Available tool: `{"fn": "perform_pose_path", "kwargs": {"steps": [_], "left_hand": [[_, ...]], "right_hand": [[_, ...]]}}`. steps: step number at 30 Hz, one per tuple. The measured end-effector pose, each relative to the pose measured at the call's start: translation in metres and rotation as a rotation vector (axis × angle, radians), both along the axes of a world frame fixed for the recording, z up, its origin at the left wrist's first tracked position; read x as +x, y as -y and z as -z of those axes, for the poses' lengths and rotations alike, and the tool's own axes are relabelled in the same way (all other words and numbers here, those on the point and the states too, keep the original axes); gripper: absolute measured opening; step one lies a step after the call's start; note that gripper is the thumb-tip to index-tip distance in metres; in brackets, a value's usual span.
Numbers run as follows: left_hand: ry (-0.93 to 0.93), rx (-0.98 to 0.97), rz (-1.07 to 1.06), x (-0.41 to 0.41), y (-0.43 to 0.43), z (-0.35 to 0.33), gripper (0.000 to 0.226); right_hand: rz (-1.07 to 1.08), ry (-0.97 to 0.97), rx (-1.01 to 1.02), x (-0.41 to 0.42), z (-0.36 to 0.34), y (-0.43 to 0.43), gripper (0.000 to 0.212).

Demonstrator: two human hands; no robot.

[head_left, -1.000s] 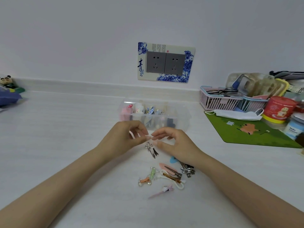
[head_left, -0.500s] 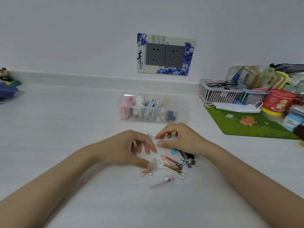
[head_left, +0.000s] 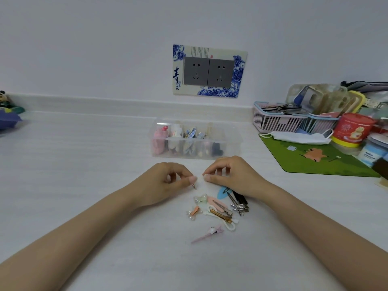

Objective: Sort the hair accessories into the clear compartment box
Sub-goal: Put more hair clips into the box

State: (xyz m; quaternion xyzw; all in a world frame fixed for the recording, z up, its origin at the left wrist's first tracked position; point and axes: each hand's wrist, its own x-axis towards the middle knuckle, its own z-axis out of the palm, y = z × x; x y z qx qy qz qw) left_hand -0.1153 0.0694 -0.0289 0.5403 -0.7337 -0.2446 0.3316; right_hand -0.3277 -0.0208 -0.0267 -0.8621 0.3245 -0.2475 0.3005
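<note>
The clear compartment box (head_left: 232, 143) stands at the middle of the white table, with pink, white, blue and dark accessories in its compartments. Just in front of it, my left hand (head_left: 168, 181) pinches a small metal clip (head_left: 194, 187); only the clip's tip shows under the thumb. My right hand (head_left: 230, 175) faces it, thumb and forefinger pinched together, with nothing visible between them. Below the hands lies a pile of clips: a blue one (head_left: 222, 192), a pink one (head_left: 216, 203), a brown one (head_left: 220, 215), a silver bow clip (head_left: 239, 207) and a pink pin (head_left: 207, 234).
A green mat (head_left: 315, 162) lies at the right with a white face mask (head_left: 298, 137) on it. Behind it stand a pink basket (head_left: 273, 122), a red tub (head_left: 352, 129) and other clutter. A wall socket (head_left: 209, 72) sits above the box.
My left hand has risen off the pile and now pinches the small metal clip near my right fingertips. The right hand has hardly moved.
</note>
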Motion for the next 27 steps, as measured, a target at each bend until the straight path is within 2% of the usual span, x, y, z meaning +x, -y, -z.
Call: {"fn": "perform_pose_path", "kwargs": {"steps": [2, 4, 8, 10, 15, 17, 21, 24, 27], "left_hand": [[-0.003, 0.008, 0.038, 0.003, 0.0, 0.001, 0.031], [0.01, -0.002, 0.06, 0.005, 0.001, 0.002, 0.024], [-0.012, -0.05, 0.014, 0.005, 0.008, 0.006, 0.019], [-0.015, -0.07, -0.018, 0.006, 0.01, 0.007, 0.013], [-0.041, -0.057, -0.011, 0.008, 0.006, 0.005, 0.01], [-0.022, -0.04, -0.006, 0.01, 0.002, 0.003, 0.014], [0.059, 0.046, 0.043, 0.01, -0.006, -0.005, 0.02], [0.122, 0.099, 0.09, 0.005, -0.013, -0.009, 0.033], [0.17, 0.108, 0.099, -0.003, -0.019, -0.009, 0.039]], "right_hand": [[0.02, 0.069, -0.017, -0.001, -0.004, 0.0, 0.006], [0.067, 0.175, -0.066, -0.001, -0.016, 0.004, 0.008], [0.226, 0.317, -0.211, 0.002, -0.05, 0.031, 0.005], [0.281, 0.315, -0.21, 0.006, -0.06, 0.049, 0.003], [0.351, 0.144, -0.155, 0.012, -0.049, 0.077, 0.011], [0.369, 0.185, -0.178, 0.008, -0.045, 0.073, 0.012], [0.252, 0.259, -0.201, -0.004, -0.047, 0.033, 0.009], [0.032, 0.114, -0.082, -0.012, -0.042, -0.003, 0.006], [-0.066, 0.035, 0.025, -0.016, -0.031, -0.022, 0.007]]}}
